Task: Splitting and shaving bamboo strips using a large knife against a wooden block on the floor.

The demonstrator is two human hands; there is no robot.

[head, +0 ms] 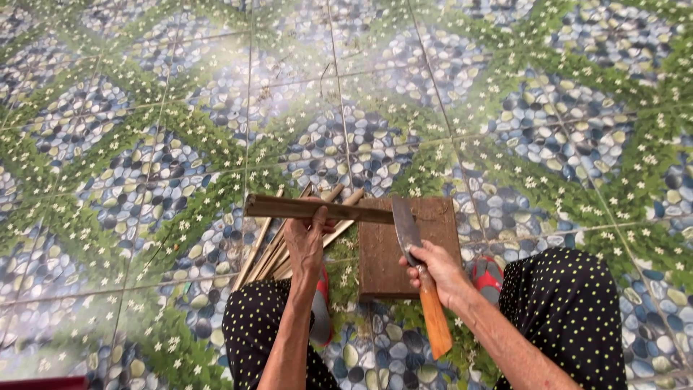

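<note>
Head view: left hand [306, 242] is clamping a long brown bamboo strip [317, 209] across the square wooden block [404, 249], right hand [440, 271] is gripping an orange-handled cleaver [408, 232], blade on the strip, splitting underway; steady downward pressure needed.

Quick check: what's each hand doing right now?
Left hand: closed on a bamboo strip, held across the wooden block.
Right hand: closed on the cleaver by its wooden handle.
</note>
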